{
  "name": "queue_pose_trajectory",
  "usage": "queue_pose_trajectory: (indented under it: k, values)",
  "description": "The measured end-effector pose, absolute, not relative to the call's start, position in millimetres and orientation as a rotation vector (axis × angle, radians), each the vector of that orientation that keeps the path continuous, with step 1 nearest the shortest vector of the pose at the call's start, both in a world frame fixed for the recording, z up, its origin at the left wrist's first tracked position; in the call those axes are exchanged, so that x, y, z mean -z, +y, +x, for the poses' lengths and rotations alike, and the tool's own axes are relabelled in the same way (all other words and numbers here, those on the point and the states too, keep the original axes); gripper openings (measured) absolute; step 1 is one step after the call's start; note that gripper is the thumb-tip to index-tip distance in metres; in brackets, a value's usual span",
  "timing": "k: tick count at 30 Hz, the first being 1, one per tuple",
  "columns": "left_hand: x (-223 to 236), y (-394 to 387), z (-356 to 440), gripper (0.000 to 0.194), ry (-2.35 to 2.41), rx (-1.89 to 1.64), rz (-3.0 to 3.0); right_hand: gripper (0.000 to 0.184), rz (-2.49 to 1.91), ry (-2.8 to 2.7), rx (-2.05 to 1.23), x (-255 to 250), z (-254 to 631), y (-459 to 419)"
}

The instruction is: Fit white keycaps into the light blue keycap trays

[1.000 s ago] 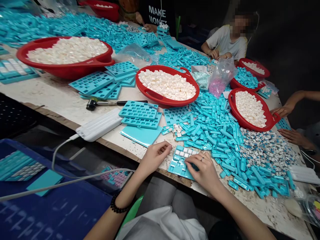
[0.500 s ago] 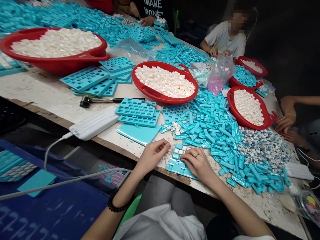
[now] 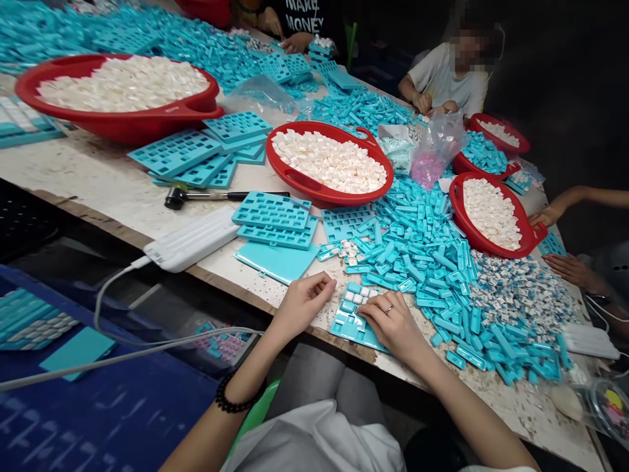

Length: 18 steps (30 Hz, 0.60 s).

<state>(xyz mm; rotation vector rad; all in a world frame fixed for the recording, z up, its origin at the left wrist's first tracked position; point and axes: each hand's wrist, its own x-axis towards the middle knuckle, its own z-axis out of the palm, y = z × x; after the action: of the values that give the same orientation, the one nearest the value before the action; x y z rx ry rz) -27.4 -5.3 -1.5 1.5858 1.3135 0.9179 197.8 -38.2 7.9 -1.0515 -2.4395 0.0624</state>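
A small light-blue keyboard-like plate lies at the table's front edge, with blue and white keycaps in its upper rows and bare sockets lower down. My right hand, a ring on one finger, covers its right part. The thumb and fingertips pinch together at the plate's middle; whatever is between them is hidden. Just left of the plate, my left hand hovers with its fingers curled together, their contents not visible. Loose white keycaps lie beyond the plate, beside a heap of blue bar-shaped pieces.
Red bowls of white keycaps stand beyond, one in the middle and one to the right. Stacked blue plates, a mallet and a white power strip sit left. A co-worker's hand is at the right.
My right hand has shifted slightly left over the plate, its fingers drawing closer together. My left hand stays nearly in place. The co-worker's hands at the right came together, then parted.
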Motion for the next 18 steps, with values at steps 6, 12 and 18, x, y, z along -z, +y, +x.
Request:
queue_pose_trajectory:
  k: [6, 12, 18]
  values:
    - [5.9, -6.8, -27.6, 0.043, 1.418, -1.012, 1.536, 0.015, -1.06, -2.41, -0.144, -6.4, 198.0, -36.0]
    - [6.7, -5.6, -24.4, 0.043, 1.459, -0.986, 1.722, 0.013, -1.067, -2.364, -0.202, -4.6, 196.4, -37.8]
    - [-2.4, 19.4, -16.5, 0.014, 1.53, -1.084, 2.119, 0.031, -1.033, -2.247, -0.211, -2.5, 192.8, -41.2]
